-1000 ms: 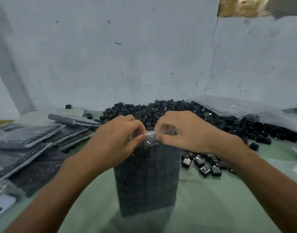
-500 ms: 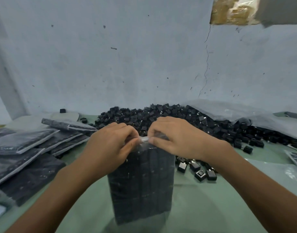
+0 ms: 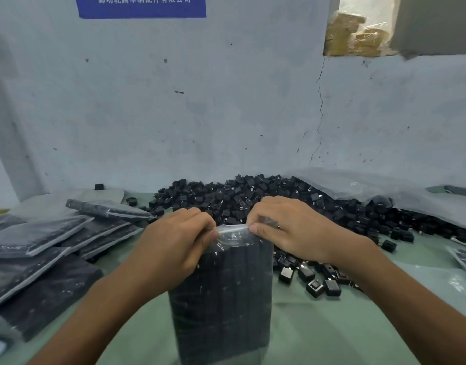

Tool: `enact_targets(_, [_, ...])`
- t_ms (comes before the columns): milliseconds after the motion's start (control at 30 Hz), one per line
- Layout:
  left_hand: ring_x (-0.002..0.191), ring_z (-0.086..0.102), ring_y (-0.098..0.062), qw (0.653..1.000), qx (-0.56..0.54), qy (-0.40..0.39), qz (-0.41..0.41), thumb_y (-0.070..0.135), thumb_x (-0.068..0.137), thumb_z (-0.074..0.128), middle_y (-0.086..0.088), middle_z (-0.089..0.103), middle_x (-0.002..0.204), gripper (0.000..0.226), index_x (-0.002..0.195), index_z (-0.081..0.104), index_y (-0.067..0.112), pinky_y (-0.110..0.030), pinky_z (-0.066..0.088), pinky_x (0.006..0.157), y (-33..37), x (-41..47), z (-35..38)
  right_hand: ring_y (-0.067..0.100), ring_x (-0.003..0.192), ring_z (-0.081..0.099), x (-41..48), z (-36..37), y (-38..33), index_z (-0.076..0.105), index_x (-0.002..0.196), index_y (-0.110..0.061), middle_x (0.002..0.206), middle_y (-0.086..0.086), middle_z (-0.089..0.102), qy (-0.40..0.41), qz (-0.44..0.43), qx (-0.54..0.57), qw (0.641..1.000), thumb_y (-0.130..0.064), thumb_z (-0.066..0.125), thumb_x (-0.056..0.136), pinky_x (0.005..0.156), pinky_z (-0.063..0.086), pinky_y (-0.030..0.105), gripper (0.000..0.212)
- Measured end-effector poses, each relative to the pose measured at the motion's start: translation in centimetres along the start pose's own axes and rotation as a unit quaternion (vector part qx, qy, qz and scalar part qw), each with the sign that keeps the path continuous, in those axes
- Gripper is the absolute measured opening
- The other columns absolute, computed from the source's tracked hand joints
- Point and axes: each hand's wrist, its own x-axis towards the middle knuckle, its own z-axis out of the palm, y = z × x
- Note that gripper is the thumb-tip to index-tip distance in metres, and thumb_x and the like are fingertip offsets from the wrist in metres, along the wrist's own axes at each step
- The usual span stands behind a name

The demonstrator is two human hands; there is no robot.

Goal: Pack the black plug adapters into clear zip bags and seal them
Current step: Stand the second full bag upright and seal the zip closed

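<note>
Head view, looking down at our two hands over a green table point(image 3: 332, 335). Far out to the left of our fingers lies a loose stack of filled bags point(image 3: 42, 241), flat and overlapping. Our left hand point(image 3: 174, 243) is curled, thumb and fingers pinching the left end of the zip strip point(image 3: 233, 229) on a clear zip bag point(image 3: 221, 299). The bag stands upright on the table directly beneath our fingers, packed full of black plug adapters point(image 3: 226, 327) in tidy rows. Our right hand point(image 3: 292, 233) is curled too, thumb in front and fingers behind, pinching the strip's right end. Beyond our fingertips a big pile of loose adapters point(image 3: 253, 193) rises against the wall point(image 3: 226, 114), and a few strays point(image 3: 313, 281) lie just below and to the right of our right fingers. Further right, a sheet of clear plastic point(image 3: 384, 191) drapes over the pile's edge.

We judge this to be the sealing step: the bag is full and its mouth is being pressed closed. We cannot tell how much of the strip has locked. Next, the fingers likely need to press firmly along the whole strip.
</note>
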Motion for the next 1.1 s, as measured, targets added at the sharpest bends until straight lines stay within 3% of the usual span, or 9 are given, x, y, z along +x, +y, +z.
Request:
enact_targets(133, [0.078,0.048,-0.009,1.0,0.004,-0.008,-0.003,0.031,0.101,0.053,0.017,0.049,0.081,0.014,0.087,0.051,0.03,-0.029,0.041,0.068,0.4,0.1,0.0,0.005,0.09,0.048,-0.2,0.4,0.2,0.06,0.095,-0.023,0.092,-0.013,0.055,0.01,-0.007,-0.008,1.0,-0.025,0.052,0.102,0.082,0.037,0.017,0.011])
enact_targets(367, [0.087,0.05,-0.008,0.999,0.047,-0.02,-0.012,0.048,0.099,0.045,0.016,0.053,0.089,0.017,0.094,0.054,0.034,-0.031,0.045,0.078,1.5,1.1,0.1,0.002,0.092,0.05,0.0,0.7,-0.2,0.061,0.093,-0.028,0.092,-0.016,0.058,0.036,-0.003,0.007,0.999,-0.029,0.055,0.097,0.083,0.041,0.021,0.008])
enact_targets(567, [0.08,0.053,-0.011,1.0,0.019,0.012,-0.018,0.054,0.097,0.04,0.014,0.055,0.084,0.029,0.089,0.057,0.032,-0.033,0.045,0.067,1.8,1.2,1.4,0.007,0.097,0.052,-0.8,1.1,0.1,0.063,0.1,-0.025,0.095,-0.012,0.06,0.039,0.012,0.046,0.998,-0.03,0.058,0.099,0.086,0.041,0.024,0.007])
enact_targets(667, [0.075,0.053,-0.002,0.999,0.031,0.006,-0.034,0.071,0.086,0.031,0.019,0.057,0.08,0.046,0.086,0.06,0.036,-0.027,0.045,0.065,0.9,1.1,0.8,0.004,0.095,0.053,-1.0,1.1,0.1,0.065,0.098,-0.023,0.096,-0.013,0.061,0.043,0.024,0.095,0.994,-0.028,0.06,0.098,0.08,0.039,0.018,0.007])
enact_targets(800, [0.083,0.051,0.006,0.999,-0.02,-0.022,-0.034,0.069,0.083,0.032,0.025,0.057,0.085,0.034,0.086,0.056,0.045,-0.023,0.045,0.071,-0.7,0.0,-0.3,0.005,0.094,0.059,-1.4,1.3,0.7,0.067,0.101,-0.025,0.099,-0.015,0.065,0.047,0.057,0.14,0.987,-0.027,0.059,0.099,0.079,0.044,0.019,0.009])
enact_targets(967, [0.082,0.051,0.003,0.999,-0.035,0.017,-0.016,0.055,0.089,0.046,0.024,0.056,0.079,0.02,0.081,0.057,0.039,-0.024,0.041,0.067,-0.9,-0.8,-0.1,0.015,0.066,0.069,-1.6,2.1,0.9,0.067,0.095,-0.026,0.095,-0.016,0.068,0.065,0.116,0.251,0.959,-0.027,0.06,0.099,0.063,0.057,0.03,0.007])
enact_targets(1033, [0.082,0.052,0.006,0.999,-0.03,0.034,-0.021,0.054,0.088,0.053,0.027,0.056,0.078,0.016,0.08,0.058,0.042,-0.021,0.04,0.066,-0.9,-0.8,0.0,0.021,0.068,0.072,-1.4,2.5,1.0,0.066,0.096,-0.024,0.1,-0.013,0.068,0.062,0.129,0.288,0.947,-0.028,0.06,0.099,0.066,0.061,0.041,0.007])
enact_targets(1100, [0.082,0.053,0.009,0.998,-0.031,0.04,-0.049,0.059,0.085,0.055,0.028,0.057,0.078,0.016,0.078,0.056,0.046,-0.017,0.039,0.065,-1.1,-0.8,0.0,0.025,0.083,0.073,-1.0,2.9,1.0,0.065,0.099,-0.02,0.109,-0.005,0.066,0.062,0.145,0.351,0.923,-0.027,0.059,0.1,0.067,0.062,0.044,0.009])
